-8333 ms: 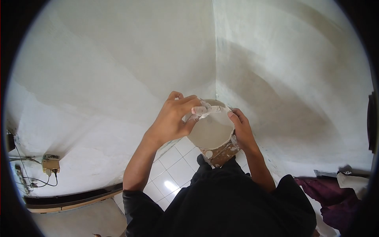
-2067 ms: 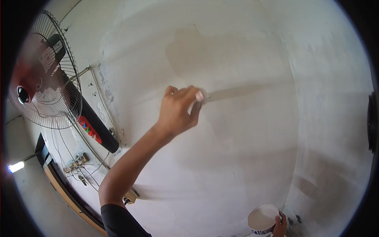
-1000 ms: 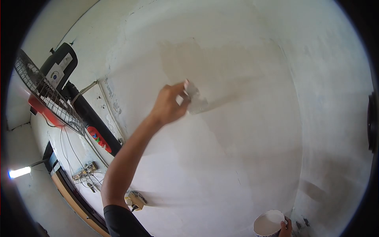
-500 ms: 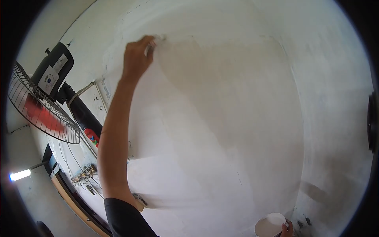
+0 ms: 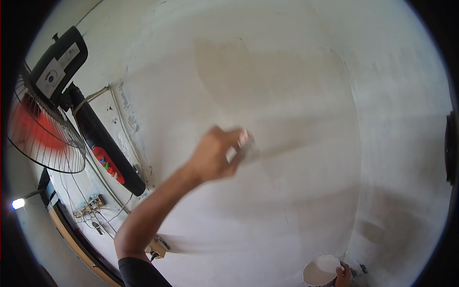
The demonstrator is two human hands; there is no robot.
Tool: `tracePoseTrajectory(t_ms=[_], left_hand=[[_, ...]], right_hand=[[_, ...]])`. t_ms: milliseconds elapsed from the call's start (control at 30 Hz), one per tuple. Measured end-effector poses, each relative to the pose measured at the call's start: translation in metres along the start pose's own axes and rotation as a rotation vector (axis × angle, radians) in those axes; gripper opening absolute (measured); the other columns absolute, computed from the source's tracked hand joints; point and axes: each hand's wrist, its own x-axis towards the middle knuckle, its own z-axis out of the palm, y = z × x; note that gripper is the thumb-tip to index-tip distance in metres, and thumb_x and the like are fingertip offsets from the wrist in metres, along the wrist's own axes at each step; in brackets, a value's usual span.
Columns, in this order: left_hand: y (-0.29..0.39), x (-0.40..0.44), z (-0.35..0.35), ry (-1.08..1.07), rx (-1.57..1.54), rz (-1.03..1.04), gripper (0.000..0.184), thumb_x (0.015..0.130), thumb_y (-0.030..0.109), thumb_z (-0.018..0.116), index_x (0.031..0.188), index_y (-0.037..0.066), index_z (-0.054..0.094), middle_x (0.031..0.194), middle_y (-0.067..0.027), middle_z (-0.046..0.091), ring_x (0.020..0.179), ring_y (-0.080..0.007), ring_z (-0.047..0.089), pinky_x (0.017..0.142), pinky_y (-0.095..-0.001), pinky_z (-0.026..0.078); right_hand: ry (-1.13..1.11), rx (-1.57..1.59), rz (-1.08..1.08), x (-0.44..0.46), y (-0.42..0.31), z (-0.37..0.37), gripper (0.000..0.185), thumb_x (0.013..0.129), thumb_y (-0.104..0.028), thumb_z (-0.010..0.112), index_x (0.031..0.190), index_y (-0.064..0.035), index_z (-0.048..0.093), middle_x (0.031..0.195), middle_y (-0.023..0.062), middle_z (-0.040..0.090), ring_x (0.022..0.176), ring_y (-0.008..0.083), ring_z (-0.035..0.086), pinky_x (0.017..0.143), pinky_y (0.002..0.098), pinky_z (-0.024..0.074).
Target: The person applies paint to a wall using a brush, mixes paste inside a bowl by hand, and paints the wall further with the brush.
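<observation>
My left hand is raised in front of the wall, its fingers closed on a small pale scraper that is blurred by motion. A damp-looking darker patch marks the wall above that hand. Low at the right, my right hand grips the rim of a round bucket, which holds a pale paste. Only the fingers and part of that hand show at the frame's bottom edge.
A standing fan with a black pole is on the left. Below it, a socket strip and cables hang on the wall. A yellowish socket box sits near my left elbow. The wall corner runs down the right.
My left hand has come down and to the right from high on the wall, still holding the scraper. The fan and bucket have shifted slightly in view.
</observation>
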Motion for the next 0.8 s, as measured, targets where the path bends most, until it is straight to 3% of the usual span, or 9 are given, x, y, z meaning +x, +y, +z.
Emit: tracePoseTrajectory(t_ms=[100, 233, 300, 367, 400, 500, 567, 700, 800], left_hand=[[-0.061, 0.028, -0.042, 0.202, 0.154, -0.052, 0.029, 0.074, 0.004, 0.068, 0.104, 0.007, 0.067, 0.089, -0.0136, 0.067, 0.080, -0.0317, 0.061, 0.080, -0.0405, 0.047], [-0.120, 0.074, -0.118, 0.408, 0.289, -0.177, 0.025, 0.083, 0.006, 0.059, 0.107, 0.005, 0.067, 0.086, -0.0098, 0.069, 0.071, -0.0193, 0.060, 0.067, -0.0321, 0.047], [-0.130, 0.089, -0.137, 0.536, 0.425, -0.107, 0.029, 0.084, 0.009, 0.059, 0.112, 0.006, 0.066, 0.095, -0.0082, 0.071, 0.074, -0.0187, 0.063, 0.067, -0.0309, 0.047], [-0.131, 0.101, -0.139, 0.678, 0.540, 0.064, 0.026, 0.080, 0.006, 0.063, 0.105, 0.006, 0.065, 0.088, -0.0097, 0.071, 0.074, -0.0252, 0.068, 0.070, -0.0349, 0.053], [-0.133, 0.103, -0.135, 0.677, 0.532, 0.067, 0.026, 0.080, 0.006, 0.063, 0.105, 0.006, 0.065, 0.088, -0.0097, 0.071, 0.074, -0.0252, 0.068, 0.070, -0.0349, 0.053], [-0.129, 0.098, -0.106, 0.586, 0.664, 0.400, 0.023, 0.077, -0.001, 0.066, 0.098, 0.007, 0.062, 0.087, -0.0089, 0.068, 0.076, -0.0286, 0.066, 0.069, -0.0395, 0.050], [-0.119, 0.083, -0.075, 0.458, 0.658, 0.416, 0.024, 0.075, -0.001, 0.065, 0.097, 0.010, 0.061, 0.081, -0.0066, 0.064, 0.074, -0.0268, 0.062, 0.070, -0.0394, 0.045], [-0.076, 0.026, -0.003, 0.241, 0.604, 0.508, 0.023, 0.068, 0.007, 0.066, 0.090, 0.012, 0.063, 0.096, -0.0030, 0.067, 0.081, -0.0201, 0.064, 0.072, -0.0373, 0.047], [-0.023, -0.024, 0.045, 0.131, 0.533, 0.592, 0.027, 0.069, 0.015, 0.066, 0.096, 0.013, 0.065, 0.098, -0.0009, 0.064, 0.083, -0.0179, 0.061, 0.074, -0.0333, 0.050]], right_hand=[[0.013, 0.020, 0.059, 0.000, -0.003, 0.007, 0.040, 0.094, -0.023, 0.062, 0.131, -0.0080, 0.055, 0.113, 0.0147, 0.061, 0.103, 0.0256, 0.056, 0.087, 0.0379, 0.0474], [0.009, 0.039, -0.012, -0.003, 0.003, 0.019, 0.040, 0.095, -0.022, 0.061, 0.131, -0.0078, 0.055, 0.112, 0.0147, 0.060, 0.103, 0.0262, 0.056, 0.086, 0.0387, 0.0473], [0.021, 0.058, -0.045, -0.006, 0.005, 0.023, 0.040, 0.095, -0.023, 0.061, 0.131, -0.0079, 0.055, 0.107, 0.0133, 0.060, 0.100, 0.0256, 0.056, 0.084, 0.0378, 0.0474], [0.003, -0.076, 0.039, -0.007, 0.010, 0.022, 0.040, 0.095, -0.024, 0.061, 0.131, -0.0080, 0.055, 0.096, 0.0098, 0.056, 0.091, 0.0238, 0.054, 0.080, 0.0364, 0.0472], [0.009, -0.075, 0.044, -0.009, 0.013, 0.024, 0.040, 0.095, -0.024, 0.061, 0.131, -0.0080, 0.055, 0.096, 0.0098, 0.056, 0.091, 0.0238, 0.054, 0.080, 0.0364, 0.0472], [0.047, -0.010, 0.025, -0.014, 0.018, 0.033, 0.041, 0.094, -0.026, 0.062, 0.131, -0.0077, 0.056, 0.088, 0.0058, 0.050, 0.083, 0.0210, 0.050, 0.075, 0.0350, 0.0461], [0.100, 0.022, -0.093, -0.007, 0.040, 0.036, 0.040, 0.094, -0.026, 0.062, 0.130, -0.0091, 0.057, 0.088, 0.0057, 0.051, 0.083, 0.0202, 0.050, 0.075, 0.0351, 0.0459], [0.125, -0.010, -0.087, -0.011, 0.042, 0.041, 0.042, 0.094, -0.027, 0.063, 0.132, -0.0109, 0.056, 0.091, 0.0074, 0.053, 0.087, 0.0210, 0.051, 0.078, 0.0357, 0.0459], [0.098, -0.069, -0.013, -0.023, 0.018, 0.043, 0.042, 0.094, -0.028, 0.062, 0.132, -0.0118, 0.055, 0.097, 0.0104, 0.057, 0.092, 0.0229, 0.053, 0.083, 0.0361, 0.0455]])
